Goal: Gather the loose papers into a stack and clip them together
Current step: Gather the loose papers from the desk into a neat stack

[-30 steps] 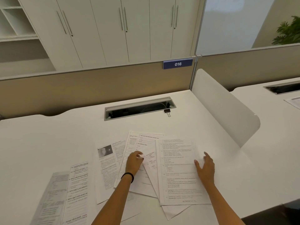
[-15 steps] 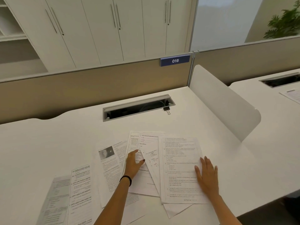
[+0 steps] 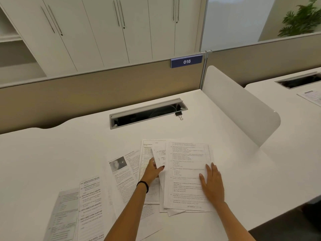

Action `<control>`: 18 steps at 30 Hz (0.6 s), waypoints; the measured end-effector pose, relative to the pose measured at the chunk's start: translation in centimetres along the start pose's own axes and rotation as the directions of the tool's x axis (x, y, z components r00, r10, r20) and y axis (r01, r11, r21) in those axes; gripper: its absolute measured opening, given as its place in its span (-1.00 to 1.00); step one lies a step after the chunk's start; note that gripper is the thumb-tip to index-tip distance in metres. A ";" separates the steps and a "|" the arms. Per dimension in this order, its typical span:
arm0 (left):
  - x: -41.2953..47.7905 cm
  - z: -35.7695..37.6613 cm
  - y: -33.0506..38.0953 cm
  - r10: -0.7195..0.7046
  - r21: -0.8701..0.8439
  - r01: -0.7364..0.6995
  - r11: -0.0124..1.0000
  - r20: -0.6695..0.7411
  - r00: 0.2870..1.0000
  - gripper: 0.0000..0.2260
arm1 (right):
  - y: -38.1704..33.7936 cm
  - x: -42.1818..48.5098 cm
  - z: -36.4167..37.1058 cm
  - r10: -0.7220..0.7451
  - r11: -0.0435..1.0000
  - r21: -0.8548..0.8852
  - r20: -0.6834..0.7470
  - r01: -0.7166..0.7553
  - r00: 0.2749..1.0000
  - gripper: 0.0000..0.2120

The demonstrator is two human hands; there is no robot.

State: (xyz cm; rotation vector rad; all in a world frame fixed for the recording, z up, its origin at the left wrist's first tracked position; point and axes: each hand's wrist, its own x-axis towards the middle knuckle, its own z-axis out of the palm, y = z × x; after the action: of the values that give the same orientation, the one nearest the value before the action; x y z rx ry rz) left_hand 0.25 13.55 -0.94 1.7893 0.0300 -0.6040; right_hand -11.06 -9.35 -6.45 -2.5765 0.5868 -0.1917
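Observation:
Several printed sheets lie spread on the white desk [image 3: 52, 153]. My right hand [image 3: 212, 181] rests flat, fingers apart, on the right side of the top sheet [image 3: 187, 173] of a small overlapping pile. My left hand [image 3: 152, 171] pinches the edge of a narrow sheet [image 3: 159, 158] tucked under that top sheet. A sheet with a photo [image 3: 121, 171] lies to the left. Two more sheets [image 3: 90, 206] lie at the near left. A black binder clip [image 3: 178, 114] sits by the cable slot, far from both hands.
An open cable slot [image 3: 147, 113] runs across the back of the desk. A white curved divider [image 3: 243, 108] stands at the right edge. A beige partition [image 3: 104, 91] with a blue "016" sign closes the back. The neighbouring desk carries another paper [image 3: 312, 97].
My left hand has slid the narrow sheet rightward under the top sheet, tightening the pile. My right hand has stayed flat on the top sheet, shifting slightly forward.

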 end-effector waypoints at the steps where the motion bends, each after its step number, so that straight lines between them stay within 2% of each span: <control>1: -0.1 0.2 0.0 -0.005 -0.010 0.005 1.000 0.017 1.000 -0.46 | -0.4 0.0 0.2 -0.015 1.000 0.002 0.007 0.015 1.000 -0.08; 6: -0.2 0.6 0.2 0.002 -0.034 0.000 0.999 0.055 0.998 -0.42 | -2.0 -0.4 1.2 -0.091 0.996 0.008 0.043 0.090 0.995 -0.11; 12: 0.2 1.2 -0.3 0.043 -0.060 -0.044 0.997 -0.026 0.999 -0.32 | -2.6 -0.2 1.7 -0.121 0.992 0.032 0.081 0.119 0.989 -0.15; 16: 0.8 1.0 -0.6 0.061 -0.067 -0.065 0.996 -0.048 0.997 -0.18 | -2.9 0.4 0.7 -0.087 0.978 0.197 0.082 0.069 0.993 -0.41; 18: 0.9 0.7 0.0 0.089 -0.069 -0.093 0.993 -0.060 0.994 -0.19 | -3.3 1.0 0.1 -0.073 0.944 0.326 0.048 0.054 0.996 -0.44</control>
State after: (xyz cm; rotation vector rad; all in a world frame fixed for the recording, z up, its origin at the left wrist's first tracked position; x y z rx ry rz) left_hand 0.81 12.63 -1.43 1.7279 0.0089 -0.4815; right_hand -8.97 -7.15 -4.93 -2.2737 0.4111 -0.2130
